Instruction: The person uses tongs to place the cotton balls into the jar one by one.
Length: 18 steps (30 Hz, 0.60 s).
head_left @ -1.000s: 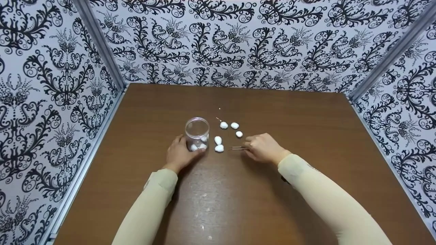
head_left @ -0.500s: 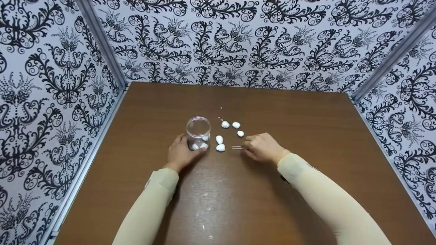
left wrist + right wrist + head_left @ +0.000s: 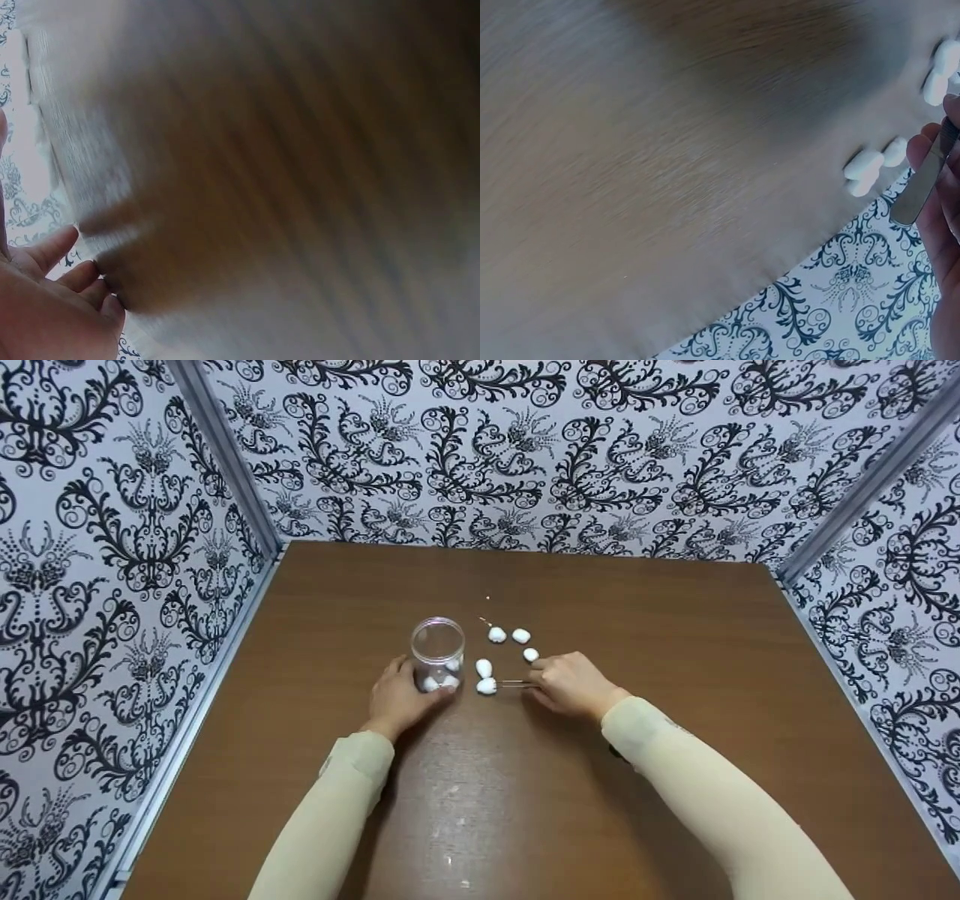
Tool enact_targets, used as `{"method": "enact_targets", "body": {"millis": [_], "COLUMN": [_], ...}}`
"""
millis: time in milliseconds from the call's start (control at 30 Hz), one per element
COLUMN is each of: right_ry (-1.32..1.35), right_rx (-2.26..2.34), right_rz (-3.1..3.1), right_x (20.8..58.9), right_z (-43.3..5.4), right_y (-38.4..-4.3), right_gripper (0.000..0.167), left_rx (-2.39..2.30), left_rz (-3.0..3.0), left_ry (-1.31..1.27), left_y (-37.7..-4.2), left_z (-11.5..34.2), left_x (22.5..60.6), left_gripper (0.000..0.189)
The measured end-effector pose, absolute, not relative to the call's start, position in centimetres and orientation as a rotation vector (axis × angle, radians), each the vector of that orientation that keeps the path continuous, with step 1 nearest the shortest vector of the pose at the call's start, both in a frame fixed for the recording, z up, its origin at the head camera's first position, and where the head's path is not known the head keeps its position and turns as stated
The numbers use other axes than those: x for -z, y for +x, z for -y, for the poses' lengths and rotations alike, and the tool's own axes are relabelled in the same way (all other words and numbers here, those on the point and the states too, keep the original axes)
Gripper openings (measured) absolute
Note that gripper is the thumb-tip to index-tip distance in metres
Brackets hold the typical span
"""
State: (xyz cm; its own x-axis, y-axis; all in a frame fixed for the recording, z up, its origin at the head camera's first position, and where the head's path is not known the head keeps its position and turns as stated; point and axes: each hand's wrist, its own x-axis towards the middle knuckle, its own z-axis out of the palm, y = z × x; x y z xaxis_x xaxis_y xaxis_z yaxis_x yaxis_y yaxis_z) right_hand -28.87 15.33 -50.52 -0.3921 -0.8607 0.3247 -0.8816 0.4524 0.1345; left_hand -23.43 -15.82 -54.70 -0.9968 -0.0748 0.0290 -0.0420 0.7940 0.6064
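Note:
My left hand (image 3: pixel 401 696) is wrapped round the lower side of a clear plastic jar (image 3: pixel 439 660) standing lidless on the table, with several white cotton balls inside. Between the fingers of my right hand (image 3: pixel 571 684) are metal tweezers (image 3: pixel 514 684), pointing left. Their tips are right at the nearer cotton ball (image 3: pixel 486 686) beside the jar; another cotton ball (image 3: pixel 484 668) sits directly behind it. In the right wrist view, the broad end of the tweezers (image 3: pixel 919 187) sticks out of the hand. The left wrist view shows the left hand's fingers (image 3: pixel 56 251), but the jar is out of sight.
Farther back lie three more cotton balls, at left (image 3: pixel 496 635), middle (image 3: pixel 521 636) and right (image 3: pixel 531 655). A thin wisp (image 3: pixel 485 622) and a tiny white speck (image 3: pixel 487 598) are behind them. Patterned walls (image 3: pixel 495 457) enclose the brown table (image 3: pixel 637 607).
My right hand has moved slightly left, bringing the tweezer tips from a small gap up to the nearer cotton ball. The left hand and jar stay in place; the head view has shifted slightly.

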Motion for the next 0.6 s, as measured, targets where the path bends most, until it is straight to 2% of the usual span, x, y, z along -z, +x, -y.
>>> {"method": "enact_targets", "body": {"millis": [600], "right_ry": [1.503], "right_rx": [-0.036], "right_rz": [2.396], "right_x": [51.29], "right_z": [-14.76], "right_y": [-29.21], "right_gripper": [0.013], "left_rx": [0.963], "left_rz": [2.908], "left_ry": [0.119], "left_y": [-23.59], "left_z": [15.66], "left_x": [54.85], "left_gripper": [0.095]}}
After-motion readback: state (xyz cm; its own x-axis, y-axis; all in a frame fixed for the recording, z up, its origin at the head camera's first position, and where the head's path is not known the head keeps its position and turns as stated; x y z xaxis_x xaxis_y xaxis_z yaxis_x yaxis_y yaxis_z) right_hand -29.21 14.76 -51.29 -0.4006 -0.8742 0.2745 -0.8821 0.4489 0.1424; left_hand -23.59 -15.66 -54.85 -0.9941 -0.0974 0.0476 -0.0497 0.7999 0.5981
